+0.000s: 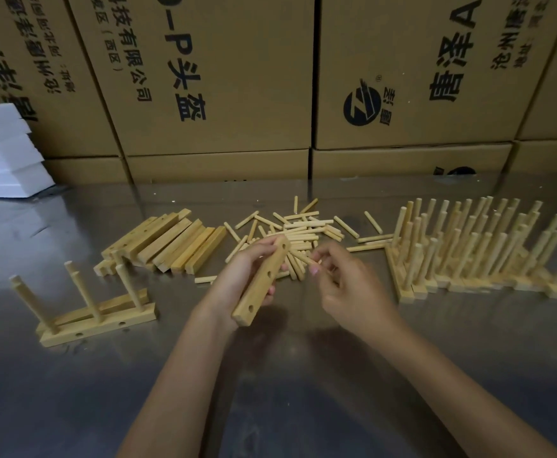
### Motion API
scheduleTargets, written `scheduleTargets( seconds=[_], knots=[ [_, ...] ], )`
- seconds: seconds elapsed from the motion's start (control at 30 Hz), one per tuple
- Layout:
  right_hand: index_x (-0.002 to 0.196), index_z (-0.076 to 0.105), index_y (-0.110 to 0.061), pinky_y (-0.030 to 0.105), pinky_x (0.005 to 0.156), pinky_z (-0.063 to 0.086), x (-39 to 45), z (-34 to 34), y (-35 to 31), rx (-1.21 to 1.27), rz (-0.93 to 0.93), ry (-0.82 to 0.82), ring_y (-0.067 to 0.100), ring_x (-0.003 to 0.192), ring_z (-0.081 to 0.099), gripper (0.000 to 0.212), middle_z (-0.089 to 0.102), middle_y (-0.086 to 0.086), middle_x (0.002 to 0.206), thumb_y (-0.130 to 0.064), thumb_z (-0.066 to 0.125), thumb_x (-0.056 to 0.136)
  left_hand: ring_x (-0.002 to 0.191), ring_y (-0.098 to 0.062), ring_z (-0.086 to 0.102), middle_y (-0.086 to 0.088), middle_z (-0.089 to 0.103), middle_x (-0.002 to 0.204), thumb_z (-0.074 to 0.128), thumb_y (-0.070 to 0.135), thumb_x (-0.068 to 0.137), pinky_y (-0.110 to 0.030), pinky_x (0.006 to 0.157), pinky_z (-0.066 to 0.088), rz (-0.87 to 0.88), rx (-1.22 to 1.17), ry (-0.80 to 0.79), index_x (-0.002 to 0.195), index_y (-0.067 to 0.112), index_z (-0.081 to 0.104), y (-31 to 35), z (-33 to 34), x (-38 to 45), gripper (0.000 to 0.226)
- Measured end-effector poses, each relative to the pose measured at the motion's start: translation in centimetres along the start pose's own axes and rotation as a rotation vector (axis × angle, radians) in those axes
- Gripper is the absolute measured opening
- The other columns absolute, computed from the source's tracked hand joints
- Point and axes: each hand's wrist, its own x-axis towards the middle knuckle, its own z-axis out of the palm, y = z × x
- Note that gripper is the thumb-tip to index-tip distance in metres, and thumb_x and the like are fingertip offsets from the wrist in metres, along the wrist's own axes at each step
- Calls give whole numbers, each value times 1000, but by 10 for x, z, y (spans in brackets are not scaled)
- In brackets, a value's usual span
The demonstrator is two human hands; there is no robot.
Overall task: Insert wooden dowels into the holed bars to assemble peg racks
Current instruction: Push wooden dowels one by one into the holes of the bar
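The left hand [237, 276] is gripping a holed bar [261, 281] above the counter [270, 375], while the right hand [343, 282] is pinching a dowel [302, 256] just beside it.

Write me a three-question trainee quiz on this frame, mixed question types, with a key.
1. True or false: the bar in the left hand already has a dowel in it.
2. Multiple choice: where do the finished racks stand? A) right of the loose dowels B) left of the stacked bars C) on the cartons
3. Fill in: the right hand pinches a ____ in its fingers.

Key: 1 false, its visible holes are empty; 2 A; 3 dowel.
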Motion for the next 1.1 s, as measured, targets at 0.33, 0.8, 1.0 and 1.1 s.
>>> scheduleTargets(
  seconds=[0.33,0.8,1.0,1.1],
  knots=[
    [98,68,-23,17,54,34,-13,-24,14,7,-46,141,5,62,54,13,63,-15,74,-14,63,91,48,-10,52,-4,75,92,62,28,95,-19,41,40,83,230,-54,115,34,73,-5,27,-6,24],
    [85,65,-15,13,44,26,-16,-27,18,140,24,147,4,45,45,13,59,-6,63,-5,60,91,52,-1,58,-3,73,84,59,25,97,-19,45,44,165,318,-95,115,35,70,-8,38,-7,24],
    [87,68,-19,24,54,43,-14,-25,17,181,74,140,6,65,60,11,67,-8,74,-11,63,92,53,-3,57,-6,73,87,59,30,97,-20,46,44,137,328,-112,122,35,69,-7,32,-6,28],
    [103,66,-27,22,72,50,-9,-21,15,291,143,113,-1,84,65,12,70,-16,86,-24,68,91,51,-7,57,-8,73,87,61,28,96,-21,43,43,127,262,-46,121,33,71,-6,28,-3,27]
  ],
)
